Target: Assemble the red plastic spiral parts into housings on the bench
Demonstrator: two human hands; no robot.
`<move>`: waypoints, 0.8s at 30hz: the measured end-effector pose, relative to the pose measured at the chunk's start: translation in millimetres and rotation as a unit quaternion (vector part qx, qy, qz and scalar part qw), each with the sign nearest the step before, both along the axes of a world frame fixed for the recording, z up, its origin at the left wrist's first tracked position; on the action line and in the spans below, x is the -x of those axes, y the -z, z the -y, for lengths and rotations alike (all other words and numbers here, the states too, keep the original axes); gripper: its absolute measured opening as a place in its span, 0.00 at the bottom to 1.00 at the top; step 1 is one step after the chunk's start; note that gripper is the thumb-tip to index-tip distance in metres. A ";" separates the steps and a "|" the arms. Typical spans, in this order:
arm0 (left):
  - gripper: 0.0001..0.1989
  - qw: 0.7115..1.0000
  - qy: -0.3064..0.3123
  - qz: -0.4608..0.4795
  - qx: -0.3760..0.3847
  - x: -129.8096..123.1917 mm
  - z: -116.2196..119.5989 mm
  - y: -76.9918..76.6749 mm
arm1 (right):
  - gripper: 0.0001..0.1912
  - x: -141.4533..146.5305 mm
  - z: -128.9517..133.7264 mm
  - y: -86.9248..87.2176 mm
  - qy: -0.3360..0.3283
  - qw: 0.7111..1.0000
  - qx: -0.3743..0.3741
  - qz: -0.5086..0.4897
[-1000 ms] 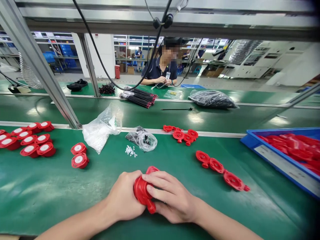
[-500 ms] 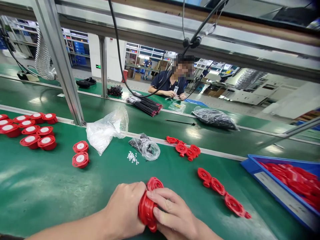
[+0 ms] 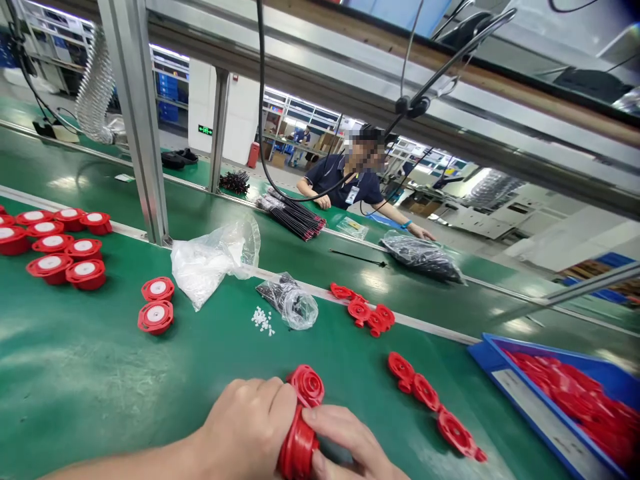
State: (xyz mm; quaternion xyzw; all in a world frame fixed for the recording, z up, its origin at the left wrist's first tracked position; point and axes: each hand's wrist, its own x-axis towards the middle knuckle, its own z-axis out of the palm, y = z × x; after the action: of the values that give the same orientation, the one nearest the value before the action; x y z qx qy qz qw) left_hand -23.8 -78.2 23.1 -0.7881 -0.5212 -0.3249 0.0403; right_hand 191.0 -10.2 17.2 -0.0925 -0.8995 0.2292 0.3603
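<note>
Low in the view, both of my hands are closed round a red round plastic housing (image 3: 299, 445). My left hand (image 3: 245, 427) wraps it from the left, its knuckles upward. From the right, my right hand (image 3: 350, 443) grips it with thumb and fingers; part of this hand is cut off by the lower edge. Just beyond the grip shows another red round part (image 3: 307, 385) with concentric rings; whether it is joined to the held housing I cannot tell. Two red housings with white discs (image 3: 156, 317) stand to the left.
More white-disc housings (image 3: 51, 262) stand at far left. Flat red parts (image 3: 425, 391) lie to the right, before a blue bin (image 3: 530, 400) of red pieces. Small white pieces (image 3: 262, 320) lie near clear bags (image 3: 215, 257). A metal post (image 3: 137, 127) rises at left; a co-worker (image 3: 345, 180) sits opposite.
The view has tilted and shifted slightly. My hands still hold the housing, now lower in view. The co-worker's arm has reached out sideways to the dark plastic bag.
</note>
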 end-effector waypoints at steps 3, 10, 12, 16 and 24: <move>0.07 1.000 -0.007 -0.023 -0.002 -0.8 1.1 1.1 | 0.18 -0.2 0.6 4.4 0.011 1.000 0.007 -0.014; 0.08 0.995 0.014 0.052 0.086 -0.6 0.6 0.6 | 0.24 7.1 2.4 9.8 -0.011 0.998 -0.060 -0.032; 0.09 0.986 0.016 0.105 0.131 0.2 -1.4 -2.8 | 0.24 10.0 1.8 5.2 -0.013 0.996 -0.081 -0.036; 0.10 0.913 0.055 0.291 0.280 -2.5 -5.8 -18.5 | 0.27 15.7 -2.9 -4.7 -0.014 0.992 -0.121 0.001; 0.14 0.667 0.154 0.558 0.469 -14.0 -6.4 -35.1 | 0.28 25.3 -4.7 -6.2 0.057 0.982 -0.181 -0.021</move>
State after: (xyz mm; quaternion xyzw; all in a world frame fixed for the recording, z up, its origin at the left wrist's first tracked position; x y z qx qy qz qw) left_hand -9.8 -71.8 58.2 -0.4435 -0.4008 -0.4185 -0.6838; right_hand 165.7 -5.4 23.4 -0.0723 -0.9115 0.0431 0.4026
